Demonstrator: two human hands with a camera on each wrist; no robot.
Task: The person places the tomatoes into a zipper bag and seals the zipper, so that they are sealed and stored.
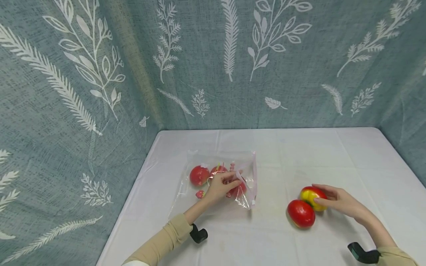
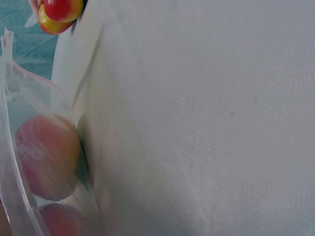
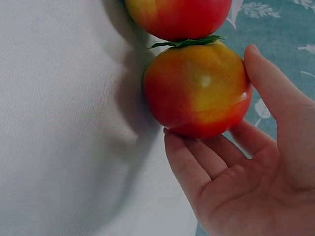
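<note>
In the head view, my left hand (image 1: 217,187) pinches the open edge of a clear plastic zip bag (image 1: 250,168) between thumb and fingers. Three red tomatoes show through the plastic, one at the left (image 1: 199,175), and the left wrist view shows one (image 2: 47,157) close up. At the right, my right hand (image 1: 341,200) holds a red-and-yellow tomato (image 1: 310,195), thumb on one side and fingers on the other. A redder tomato (image 1: 301,214) sits right against it. Green leaves (image 3: 189,43) show between these two in the right wrist view.
A white cloth covers the table (image 1: 269,236), with bag and loose tomatoes some distance apart on it. Behind and to the left hangs a blue-green curtain (image 1: 206,62) with white leaf prints. Black wrist mounts (image 1: 198,234) sit at both sleeves.
</note>
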